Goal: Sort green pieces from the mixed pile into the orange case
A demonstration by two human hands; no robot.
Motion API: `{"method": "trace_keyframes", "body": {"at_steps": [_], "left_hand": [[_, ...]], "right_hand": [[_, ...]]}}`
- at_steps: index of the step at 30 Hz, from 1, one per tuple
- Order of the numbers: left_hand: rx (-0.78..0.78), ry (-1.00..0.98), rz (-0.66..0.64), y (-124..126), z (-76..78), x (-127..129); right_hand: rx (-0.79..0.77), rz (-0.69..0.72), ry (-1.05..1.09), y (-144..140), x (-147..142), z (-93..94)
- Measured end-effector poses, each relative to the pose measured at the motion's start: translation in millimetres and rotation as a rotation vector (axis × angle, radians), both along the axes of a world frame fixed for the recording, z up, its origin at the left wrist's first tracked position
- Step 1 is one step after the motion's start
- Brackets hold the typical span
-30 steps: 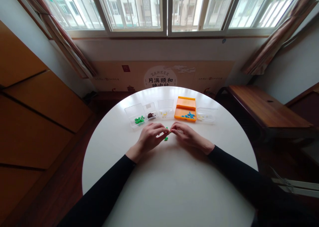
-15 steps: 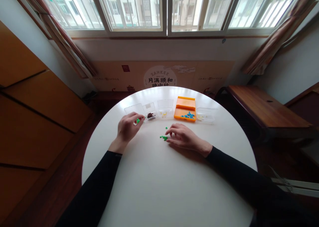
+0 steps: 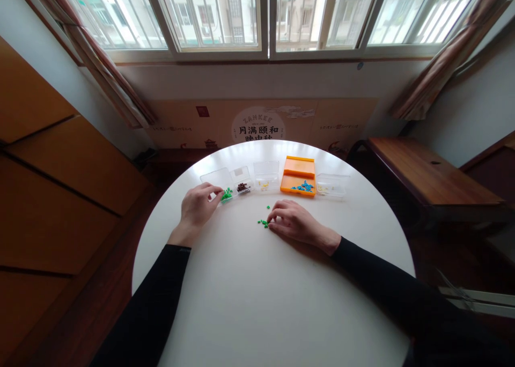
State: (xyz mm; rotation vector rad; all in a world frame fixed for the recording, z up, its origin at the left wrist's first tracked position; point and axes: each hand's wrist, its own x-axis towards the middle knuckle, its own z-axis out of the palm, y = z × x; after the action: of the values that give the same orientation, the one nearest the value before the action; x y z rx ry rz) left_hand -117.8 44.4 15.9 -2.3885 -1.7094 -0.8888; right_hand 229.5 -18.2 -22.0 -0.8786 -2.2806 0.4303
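My left hand (image 3: pixel 197 207) rests on the white round table (image 3: pixel 273 292), its fingertips at the clear box (image 3: pixel 217 178) that holds small green pieces (image 3: pixel 227 195). Whether a piece is pinched between its fingers is too small to tell. My right hand (image 3: pixel 293 222) lies flat near the table's middle, fingertips touching a little cluster of green pieces (image 3: pixel 264 223) on the tabletop.
Along the far side stands a row of small boxes: one with dark brown pieces (image 3: pixel 243 186), a clear one with yellow bits (image 3: pixel 266 177), an open orange box (image 3: pixel 298 176) with blue pieces, and another clear box (image 3: pixel 332 185). A wooden bench (image 3: pixel 426 174) stands at the right.
My hands, pinched together over the green cluster a second ago, have parted. The left moved out to the green-piece box; the right settled onto the table beside the cluster.
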Motion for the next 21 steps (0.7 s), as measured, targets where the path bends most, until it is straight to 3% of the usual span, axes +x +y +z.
{"method": "trace_keyframes", "body": {"at_steps": [9, 17, 21], "left_hand": [[-0.04, 0.032, 0.104, -0.6, 2.5, -2.0], [0.068, 0.019, 0.053, 2.6, -2.4, -4.4], [0.13, -0.032, 0.039, -2.7, -1.1, 10.1]], "right_hand": [[-0.015, 0.006, 0.043, -0.9, 0.5, 2.6], [-0.011, 0.023, 0.022, 0.7, 3.1, 1.1], [-0.002, 0.02, 0.015, 0.6, 1.9, 2.0]]}}
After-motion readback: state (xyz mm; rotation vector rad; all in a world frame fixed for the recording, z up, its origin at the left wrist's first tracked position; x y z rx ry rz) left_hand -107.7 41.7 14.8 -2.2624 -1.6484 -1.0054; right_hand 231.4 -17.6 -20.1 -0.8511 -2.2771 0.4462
